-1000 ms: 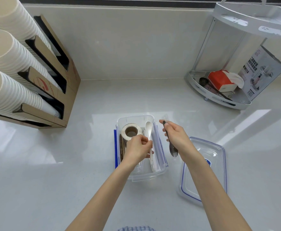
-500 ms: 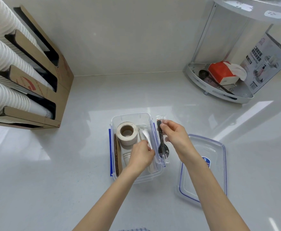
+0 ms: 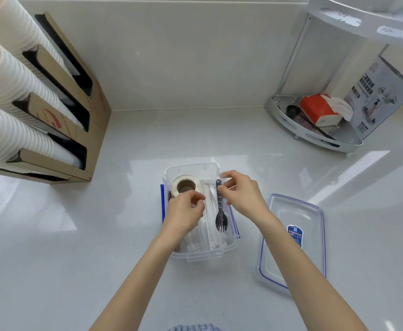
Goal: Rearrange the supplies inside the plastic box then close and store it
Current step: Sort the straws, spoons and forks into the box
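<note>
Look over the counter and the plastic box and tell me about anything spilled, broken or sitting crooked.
Nothing stands out. The plastic box sits flat on the counter with its lid off beside it. The right hand holds a wrapped black fork over the box; the left hand is by the tape roll. No spills.

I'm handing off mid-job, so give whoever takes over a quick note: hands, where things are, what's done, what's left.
Right hand: pinching the handle end of the wrapped black fork, which lies along the right side of the plastic box.
Left hand: inside the box beside the tape roll; its grip is unclear.
Lid: off, flat on the counter right of the box.
Done: supplies in the box.
Left: release the fork, fit the lid, store the box.
</note>
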`<state>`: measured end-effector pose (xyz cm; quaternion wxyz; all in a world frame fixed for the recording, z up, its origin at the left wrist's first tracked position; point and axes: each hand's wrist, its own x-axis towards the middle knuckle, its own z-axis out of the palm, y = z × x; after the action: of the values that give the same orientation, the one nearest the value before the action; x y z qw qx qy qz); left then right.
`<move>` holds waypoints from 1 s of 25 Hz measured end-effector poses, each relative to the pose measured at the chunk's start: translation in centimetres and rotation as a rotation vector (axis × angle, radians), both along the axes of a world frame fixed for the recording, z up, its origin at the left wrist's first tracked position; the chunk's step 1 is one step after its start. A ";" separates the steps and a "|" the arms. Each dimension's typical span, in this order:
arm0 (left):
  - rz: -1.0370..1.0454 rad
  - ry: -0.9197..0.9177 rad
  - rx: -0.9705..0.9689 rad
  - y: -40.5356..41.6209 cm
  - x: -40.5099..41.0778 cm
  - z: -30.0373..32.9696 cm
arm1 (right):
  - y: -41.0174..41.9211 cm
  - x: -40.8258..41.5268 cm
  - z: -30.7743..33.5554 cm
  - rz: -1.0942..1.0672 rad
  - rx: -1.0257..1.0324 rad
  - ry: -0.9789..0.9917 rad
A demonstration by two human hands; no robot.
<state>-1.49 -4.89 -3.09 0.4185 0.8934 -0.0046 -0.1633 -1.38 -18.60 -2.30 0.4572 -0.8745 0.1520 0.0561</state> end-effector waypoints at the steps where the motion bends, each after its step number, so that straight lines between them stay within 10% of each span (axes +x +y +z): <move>1: -0.008 -0.046 0.060 0.5 0.0 0.3 | 0.4 0.1 -0.1 0.038 -0.060 0.014; 12: 0.107 -0.049 0.231 3.8 -0.2 -1.2 | 3.2 -0.4 -1.2 0.279 -0.520 0.136; 25: 0.090 -0.035 0.180 4.4 -0.2 -1.8 | 3.1 -1.3 -0.3 0.160 -0.495 0.058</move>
<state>-1.69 -0.53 -4.84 0.3431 0.9295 0.0428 -0.1285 -2.70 -15.49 -2.56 0.2190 -0.9669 0.1046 0.0783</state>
